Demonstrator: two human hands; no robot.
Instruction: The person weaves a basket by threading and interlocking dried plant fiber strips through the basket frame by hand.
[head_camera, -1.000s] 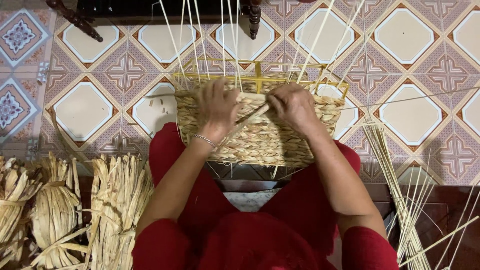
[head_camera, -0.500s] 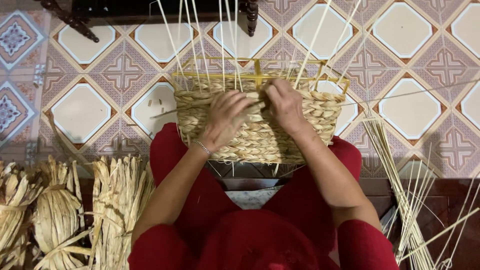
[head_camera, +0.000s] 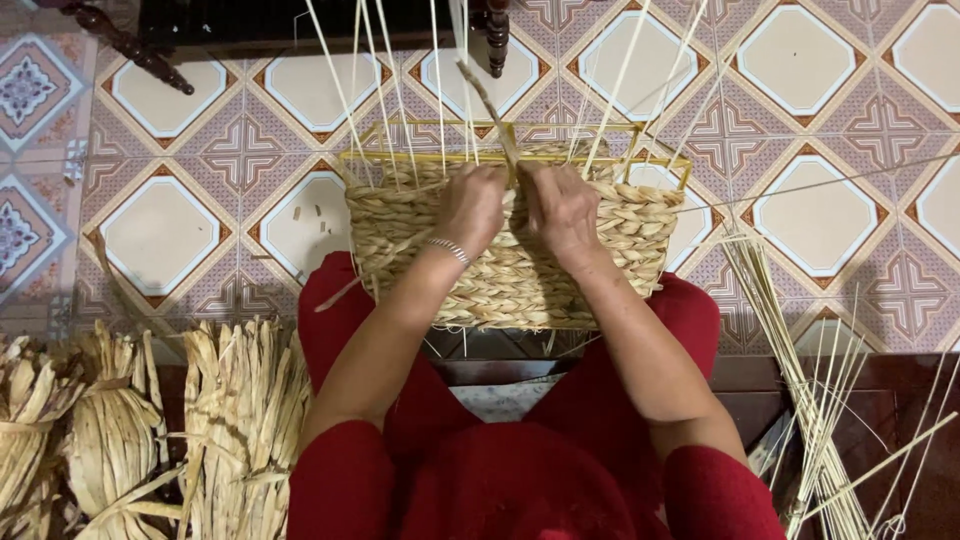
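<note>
— What are the hands doing?

— Both are up at the top edge of a half-woven basket (head_camera: 515, 255). The left hand (head_camera: 470, 205), with a thin silver bracelet (head_camera: 443, 249) at the wrist, is curled nearly closed, its fingers pinching a flat, dry, tan strand (head_camera: 490, 105) that rises away from the rim. The right hand (head_camera: 562, 208) is bent over the same spot, fingers folded down and pressed to the weave just beside the left; how tightly it holds the strand I cannot tell.

— And the basket itself?

— Rectangular, resting on the person's lap against the red trousers (head_camera: 400, 440), its open mouth turned away from the body. The wall is thick braided fibre, rope-like and straw-coloured, laid in horizontal rows. A yellow wire frame (head_camera: 430, 158) outlines the mouth, and pale, thin, stiff stakes (head_camera: 345, 95) stand up from the weave, fanning outward.

— What lies around it?

— Under the basket is a tiled floor (head_camera: 160, 235) with cream squares in a brown and mauve pattern. By the person's left side sit bundles of dried leaf (head_camera: 240, 420), flat, papery and crinkled, tied in sheaves. On the right a loose sheaf of pale sticks (head_camera: 810, 400) lies slanted across the tiles and a dark wooden board. Dark turned furniture legs (head_camera: 497, 35) show at the top.
</note>
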